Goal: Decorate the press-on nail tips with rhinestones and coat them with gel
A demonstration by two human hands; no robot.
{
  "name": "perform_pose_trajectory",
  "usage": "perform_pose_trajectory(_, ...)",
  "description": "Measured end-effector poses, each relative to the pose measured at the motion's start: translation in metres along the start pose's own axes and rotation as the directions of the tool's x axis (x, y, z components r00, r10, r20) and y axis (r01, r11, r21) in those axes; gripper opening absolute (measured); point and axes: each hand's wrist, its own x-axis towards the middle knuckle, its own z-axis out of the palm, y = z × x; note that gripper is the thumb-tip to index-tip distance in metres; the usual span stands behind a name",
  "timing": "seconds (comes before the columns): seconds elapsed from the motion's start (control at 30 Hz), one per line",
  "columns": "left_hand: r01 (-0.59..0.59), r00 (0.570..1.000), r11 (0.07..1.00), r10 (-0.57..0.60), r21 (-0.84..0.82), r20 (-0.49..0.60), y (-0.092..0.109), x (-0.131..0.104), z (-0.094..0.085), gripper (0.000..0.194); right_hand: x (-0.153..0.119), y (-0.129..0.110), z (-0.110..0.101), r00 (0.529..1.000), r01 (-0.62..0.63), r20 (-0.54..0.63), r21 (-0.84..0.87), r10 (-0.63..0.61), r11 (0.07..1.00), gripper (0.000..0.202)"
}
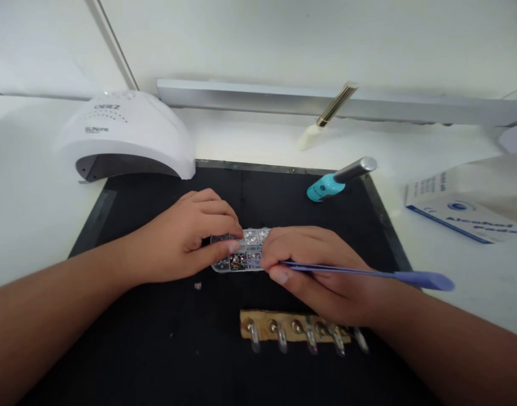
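Clear case (237, 261) on black mat (165, 332), between the two hands; used as landmark. Left hand (203, 237) at case's left end, thumb on near side, fingers over far side, grip closed on case. Right hand (318, 265) at case's right end, covering part of it. Thumb and fingers clamped on purple tweezers (355, 272); broad end sticks out right, past the hand. Tweezers' tips point left, over near-row compartment just right of the one with multicoloured bits (237, 260). Can't tell if tips hold anything or touch the contents. Far-row compartments partly visible, silvery bits inside.

Small shiny piece (197, 286) on mat, near side of case, to the left. Wooden strip (262, 326) with row of clear nail tips (281, 339) nearer the camera than case, to its right, partly under right forearm. Teal bottle (321, 188) beyond case, right. Cream bottle (311, 136) farther beyond, also right. White lamp (131, 129) beyond case, left. Alcohol pads box (465, 208) well right of case.
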Motion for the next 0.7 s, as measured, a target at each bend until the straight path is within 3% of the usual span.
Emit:
perform_pose_trajectory(0.27, 0.032, 0.999, 0.999, -0.032, -0.028, 0.015, -0.0012, 0.0013, -0.0001, 0.015, 0.0019, 0.0012, -0.0035, 0.994, -0.072, 0.085, -0.002, 0.072, 0.997, 0.013)
perform_pose_trajectory(0.7, 0.038, 0.999, 0.999, -0.038, -0.015, 0.018, -0.0024, 0.0001, 0.0018, 0.017, -0.0005, 0.0042, -0.0044, 0.992, -0.091, 0.084, 0.015, 0.090, 0.996, 0.008)
